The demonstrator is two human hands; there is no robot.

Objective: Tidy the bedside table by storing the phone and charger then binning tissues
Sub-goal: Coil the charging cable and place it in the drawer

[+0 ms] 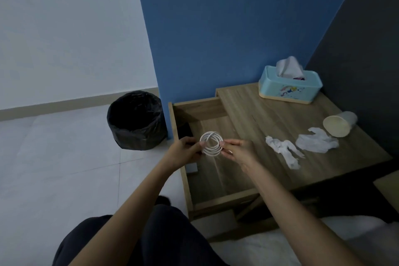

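Charger cable is pinched, coiled, by left hand and right hand above the open drawer; tissues lie unbinned at right.

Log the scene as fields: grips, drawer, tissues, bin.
left grip: pinches coiled white charger cable
right grip: pinches the same coil
drawer: open, dark phone inside
crumpled tissues: two, on bedside table
paper cup: lying on its side on the table
bin: on floor, black liner
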